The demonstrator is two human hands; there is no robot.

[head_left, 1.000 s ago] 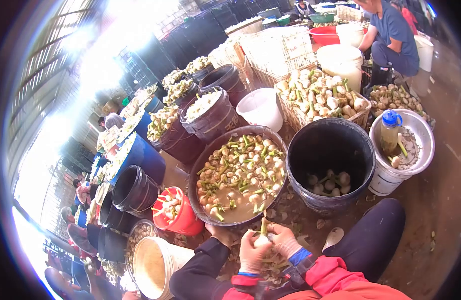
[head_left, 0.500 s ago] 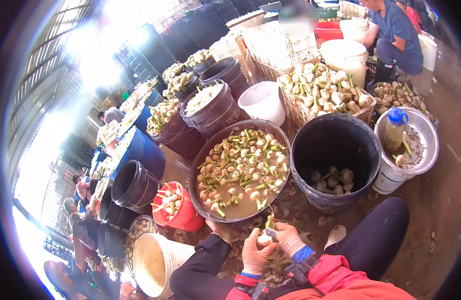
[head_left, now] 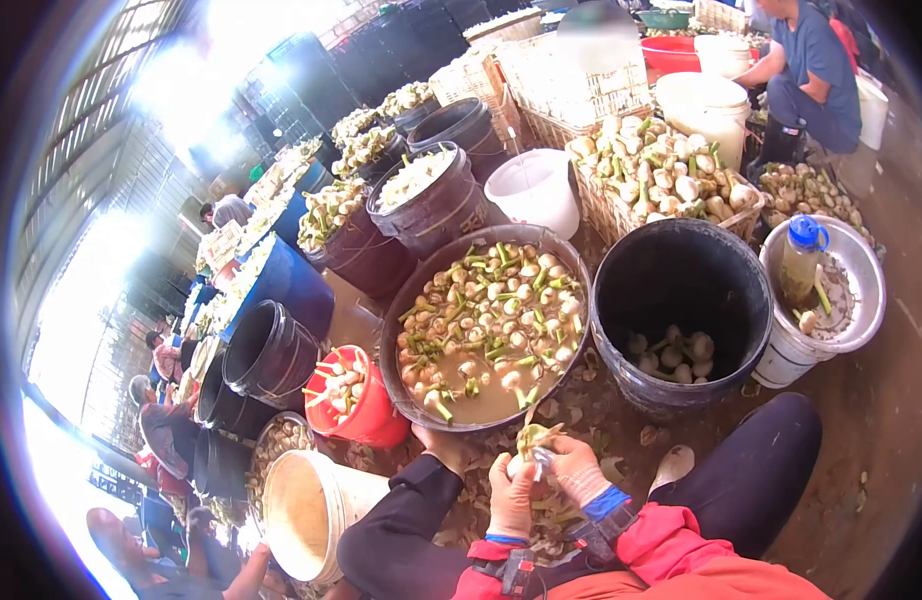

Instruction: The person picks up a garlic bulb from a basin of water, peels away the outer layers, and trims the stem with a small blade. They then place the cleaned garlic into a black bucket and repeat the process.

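Observation:
My left hand (head_left: 511, 497) is closed around a garlic bulb (head_left: 522, 466) held above my lap. Its pale outer leaves (head_left: 535, 438) stick up, partly pulled loose. Against the same bulb, my right hand (head_left: 581, 472) is closed, with a small shiny blade (head_left: 544, 459), apparently a knife, between its fingers; its handle is hidden. Just beyond my hands stands a wide dark basin (head_left: 385, 350) of murky water, with many garlic bulbs (head_left: 521, 300) floating in it. To its right is a black bucket (head_left: 621, 385) with several peeled bulbs (head_left: 678, 355) at the bottom.
A white bucket (head_left: 819, 362) holding a blue-capped bottle (head_left: 803, 262) stands at right. At left are a red bucket (head_left: 383, 425) and a tipped cream bucket (head_left: 356, 500). Behind is a heaped garlic crate (head_left: 606, 215). A co-worker (head_left: 819, 75) crouches at upper right; peelings litter the floor.
The bulb has turned in my fingers, and its leaves now spread out at the top. My right hand has shifted slightly up beside it. The view has moved slightly.

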